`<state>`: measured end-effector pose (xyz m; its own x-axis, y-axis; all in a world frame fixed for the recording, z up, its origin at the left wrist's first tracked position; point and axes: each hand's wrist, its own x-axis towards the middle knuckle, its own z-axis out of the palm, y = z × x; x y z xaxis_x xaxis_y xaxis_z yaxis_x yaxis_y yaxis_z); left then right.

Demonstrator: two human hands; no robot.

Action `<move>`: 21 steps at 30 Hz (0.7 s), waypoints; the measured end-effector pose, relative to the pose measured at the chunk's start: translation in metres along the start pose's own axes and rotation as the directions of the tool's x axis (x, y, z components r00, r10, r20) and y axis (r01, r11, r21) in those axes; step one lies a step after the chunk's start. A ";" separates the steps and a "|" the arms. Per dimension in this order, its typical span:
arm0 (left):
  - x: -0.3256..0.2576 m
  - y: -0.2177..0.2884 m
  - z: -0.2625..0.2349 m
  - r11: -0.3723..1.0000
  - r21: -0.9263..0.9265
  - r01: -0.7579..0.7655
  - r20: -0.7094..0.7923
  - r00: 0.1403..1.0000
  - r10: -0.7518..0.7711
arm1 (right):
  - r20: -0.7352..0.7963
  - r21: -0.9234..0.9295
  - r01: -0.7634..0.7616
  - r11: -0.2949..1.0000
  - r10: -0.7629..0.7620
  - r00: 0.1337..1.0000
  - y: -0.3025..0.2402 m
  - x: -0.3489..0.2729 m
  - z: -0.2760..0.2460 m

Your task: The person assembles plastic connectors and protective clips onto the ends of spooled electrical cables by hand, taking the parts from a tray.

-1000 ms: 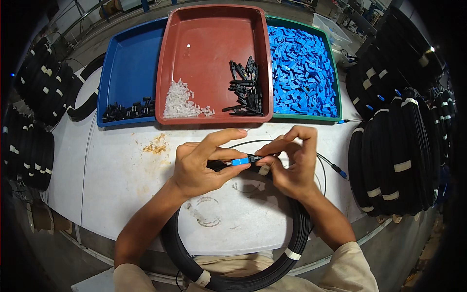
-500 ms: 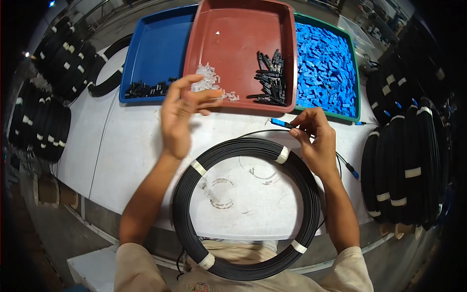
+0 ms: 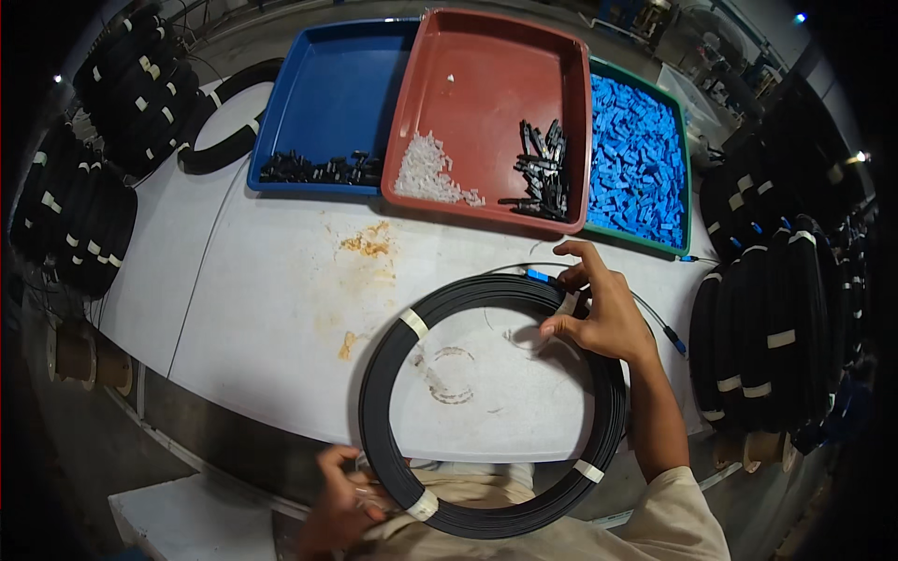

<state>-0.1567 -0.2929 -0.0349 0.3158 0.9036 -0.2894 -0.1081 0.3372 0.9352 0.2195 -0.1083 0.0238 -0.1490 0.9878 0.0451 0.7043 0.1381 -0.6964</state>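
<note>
Lying along the left edge of the white table, stacks of black cable coils banded with white tape, with more of them at the far left corner and a single loose black ring just beside the blue tray. Blue tray: a row of small black parts along its near wall. Left hand: at the near table edge, low in view, fingers closed around the near left arc of the cable coil beside a white tape band; the grip looks snug, though the fingertips are partly hidden. Cable coil: one large black ring bound with white tape bands, lying flat on the table directly in front of the person, its near arc hanging past the table edge. Red tray: a heap of clear small parts and a pile of black parts. Right hand: resting on the far right arc of the coil, fingers loosely curled and spread, pinching a thin cable end with a blue connector against the ring. Green tray: filled with blue parts. Right edge: further upright black coils with white bands.
</note>
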 end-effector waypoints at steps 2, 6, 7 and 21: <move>0.002 -0.017 0.035 0.953 -0.290 -0.088 -0.041 0.996 0.079 | -0.030 -0.020 -0.076 0.997 0.075 0.997 -0.006 0.001 -0.001; 0.012 -0.028 0.030 0.844 -0.512 -0.162 -0.132 0.985 0.109 | -0.063 -0.022 -0.127 0.992 0.126 0.990 -0.010 0.004 -0.007; 0.016 -0.022 0.028 0.843 -0.484 -0.233 -0.158 0.971 0.178 | -0.089 0.008 -0.111 0.994 0.112 0.990 -0.012 0.002 -0.009; 0.063 0.141 0.027 0.508 0.356 -0.785 -0.259 0.439 0.860 | -0.697 0.221 0.458 0.861 -0.189 0.692 -0.055 -0.025 -0.051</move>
<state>-0.1267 -0.1957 0.0842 -0.1986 0.7555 0.6243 0.0326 -0.6316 0.7746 0.2197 -0.1369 0.0976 0.2474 0.7076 0.6619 0.3844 0.5554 -0.7374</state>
